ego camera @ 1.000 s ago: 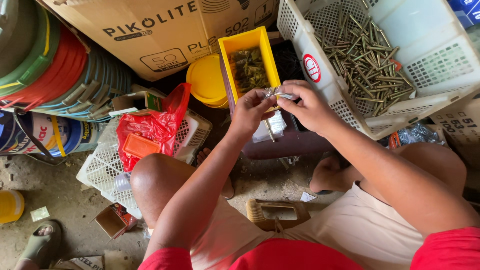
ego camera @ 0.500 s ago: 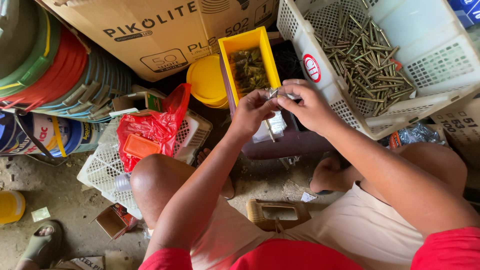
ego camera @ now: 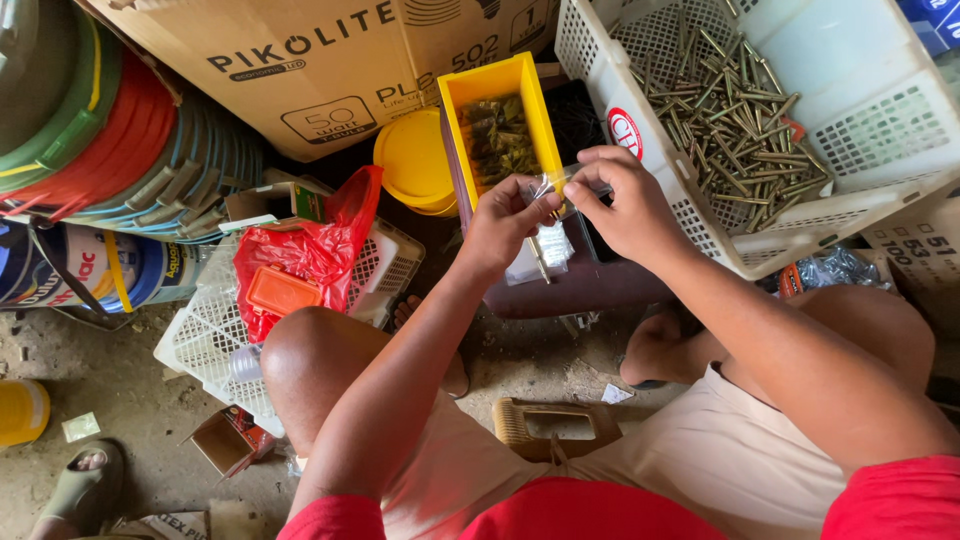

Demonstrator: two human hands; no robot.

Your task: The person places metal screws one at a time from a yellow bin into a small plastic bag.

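Observation:
My left hand [ego camera: 505,218] and my right hand [ego camera: 620,200] meet over a small clear plastic bag [ego camera: 546,238] and both pinch its top edge. The bag hangs between them with a few long screws showing inside. Just behind the hands stands a narrow yellow bin [ego camera: 497,120] holding dark screws. To the right sits a white perforated basket [ego camera: 800,230] with several brass-coloured screws [ego camera: 735,100] lying loose in it. Beneath the bag is a dark maroon box [ego camera: 590,285].
A large cardboard carton [ego camera: 320,70] stands at the back. Stacked coloured tubs [ego camera: 110,130] fill the left. A white basket [ego camera: 215,335] holds a red plastic bag [ego camera: 300,255]. A yellow lid [ego camera: 410,160], a brush [ego camera: 555,425] and my knees crowd the dirt floor.
The hands have stayed at the same place over the maroon box; the fingers have shifted slightly on the bag's top edge.

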